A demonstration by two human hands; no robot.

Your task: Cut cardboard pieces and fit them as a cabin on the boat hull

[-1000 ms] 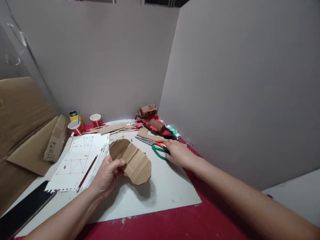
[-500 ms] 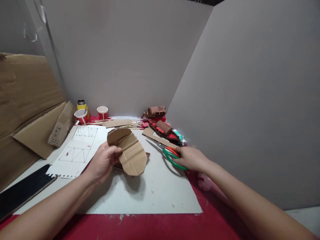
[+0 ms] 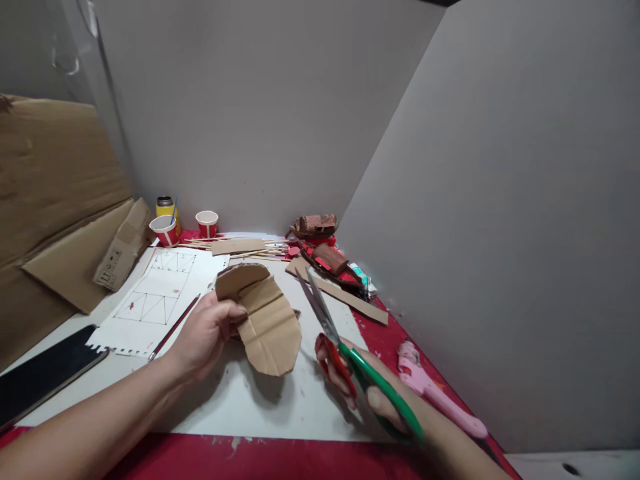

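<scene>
My left hand (image 3: 207, 333) pinches the left edge of a rounded, creased piece of brown cardboard (image 3: 270, 323), held above the white sheet (image 3: 280, 413). My right hand (image 3: 370, 387) has its fingers in the handles of a pair of scissors (image 3: 327, 323), one handle red-orange and one green. The scissor blades point up and away, slightly parted, to the right of the cardboard without touching it. Behind the cardboard piece a small dark object is mostly hidden.
A pink glue gun (image 3: 440, 400) lies at the right, near a cardboard strip (image 3: 355, 301). Paper with drawn trusses (image 3: 163, 293), a pencil (image 3: 175, 327) and a black phone (image 3: 47, 373) are at left. Two cups, thin sticks and brown models stand at the back.
My right hand has drawn nearer and turned the scissors upward, their blades now parted. The cardboard piece has shifted slightly down and right. The pencil and whole glue gun have come into view.
</scene>
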